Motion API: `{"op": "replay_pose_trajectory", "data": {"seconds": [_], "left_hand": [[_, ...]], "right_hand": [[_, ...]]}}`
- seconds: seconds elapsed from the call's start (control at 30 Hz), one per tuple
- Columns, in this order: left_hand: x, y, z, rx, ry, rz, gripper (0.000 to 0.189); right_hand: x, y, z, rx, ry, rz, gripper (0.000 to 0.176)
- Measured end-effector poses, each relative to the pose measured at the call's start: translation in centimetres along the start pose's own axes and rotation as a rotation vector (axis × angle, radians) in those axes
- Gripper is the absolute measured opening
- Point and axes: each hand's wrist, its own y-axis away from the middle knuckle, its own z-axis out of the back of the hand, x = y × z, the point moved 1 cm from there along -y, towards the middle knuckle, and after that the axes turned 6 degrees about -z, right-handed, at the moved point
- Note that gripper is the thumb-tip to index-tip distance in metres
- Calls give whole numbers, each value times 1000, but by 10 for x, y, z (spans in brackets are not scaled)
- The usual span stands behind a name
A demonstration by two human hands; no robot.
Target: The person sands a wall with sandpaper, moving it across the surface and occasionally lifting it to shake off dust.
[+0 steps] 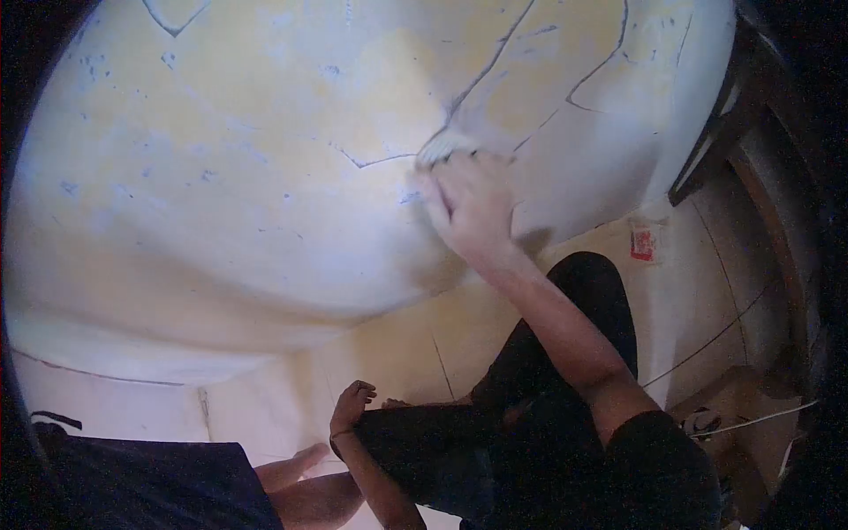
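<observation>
a red packet, perhaps, and a cable lie on tiles.

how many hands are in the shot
2. The right hand is up against the cracked wall, gripping a pale tool; the left hand rests on the black-trousered knee, low centre. No others show.

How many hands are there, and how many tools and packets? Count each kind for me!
Hands: 2, the right hand pressing on the wall and the left hand resting on a knee.
Tools: 1, a pale tool under the right hand's fingers.
Packets: 1, a red and white packet on the floor.
Total: 4.
</observation>
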Motion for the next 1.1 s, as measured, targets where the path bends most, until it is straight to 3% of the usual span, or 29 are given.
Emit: {"op": "replay_pose_trajectory", "data": {"seconds": [0.1,0.2,0.3,0.4,0.5,0.6,0.7,0.9,1.0,1.1], "left_hand": [[1,-7,-1,20,55,-16,28],[5,-7,4,9,-3,-14,28],[14,-6,2,-3,-46,-16,29],[15,-8,0,11,-21,2,29],[8,-9,3,23,7,6,29],[6,-6,5,3,-11,-43,29],[10,-1,1,-17,-12,-61,29],[5,-8,0,21,4,-1,29],[15,-13,7,43,-2,-35,29],[9,-2,-1,-7,-17,28,27]], "right_hand": [[6,29,-4,218,7,34,18],[2,21,8,145,-151,55,18],[3,-22,18,-122,-93,-47,17],[-7,2,-4,34,0,76,15],[4,36,-10,211,-57,52,15],[3,24,3,118,-218,66,15],[4,-21,15,-87,-41,59,16],[6,31,-8,163,-76,83,16],[1,18,9,71,-162,84,16],[2,-25,15,-102,7,44,18]]}}
